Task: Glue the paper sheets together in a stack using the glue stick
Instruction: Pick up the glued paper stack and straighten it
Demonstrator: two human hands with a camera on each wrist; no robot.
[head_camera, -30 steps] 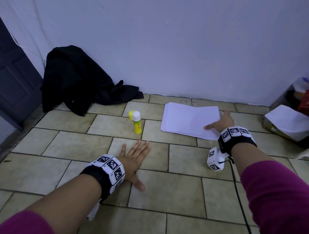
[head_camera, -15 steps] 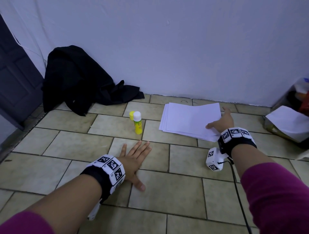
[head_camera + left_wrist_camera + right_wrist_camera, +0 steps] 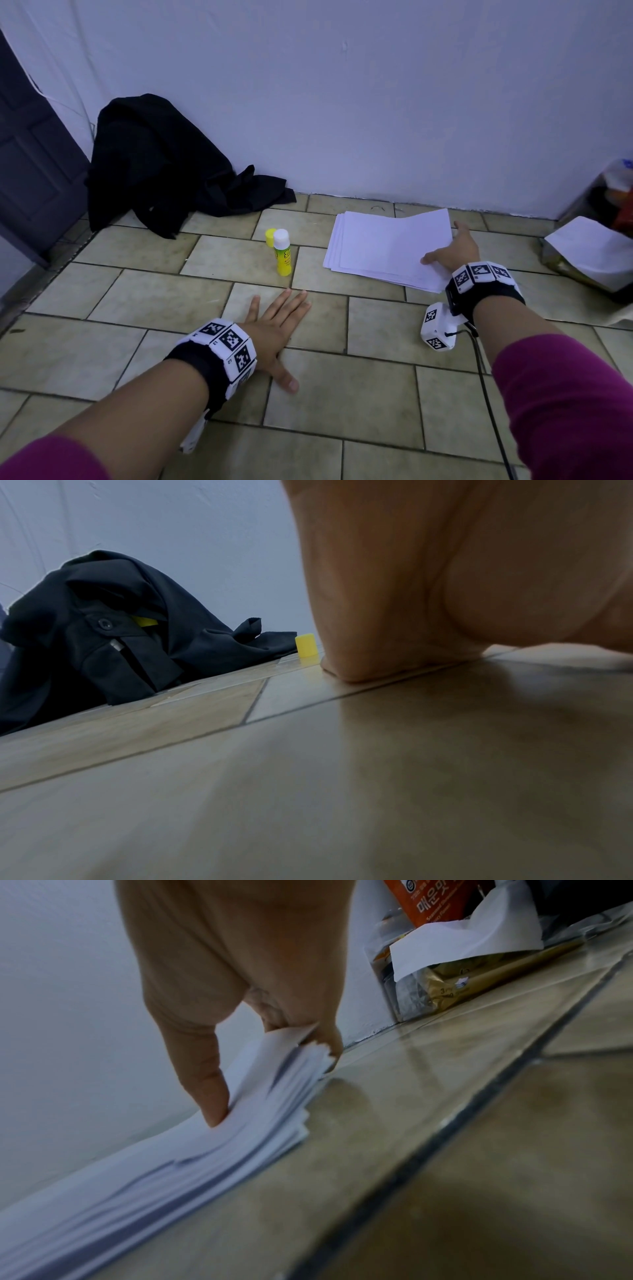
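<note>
paper stack: a fanned pile of white sheets lies flat on the tiled floor near the wall, to my right of centre. its near right corner sits just ahead of my right wrist.
my right hand: it rests at the right edge of the stack. in the right wrist view my thumb presses down on the top sheet while the other fingers curl round the edge, which is lifted a little. so this hand is grasping the edge of the paper; i cannot tell how many sheets.
my left hand: it lies palm down on the floor with fingers straight and spread, thumb out to the side. it is released and holds nothing. it is well apart from the paper, to the stack's left and nearer to me.
glue stick: it stands upright on the floor between my two hands and a bit farther away, just left of the stack, not touching it. the body is yellow with a white top.
yellow cap: it stands just behind the glue stick, and also shows in the left wrist view beyond my fingers.
black garment: heaped against the wall at far left.
clutter: bags and a white sheet at the far right edge.
</note>
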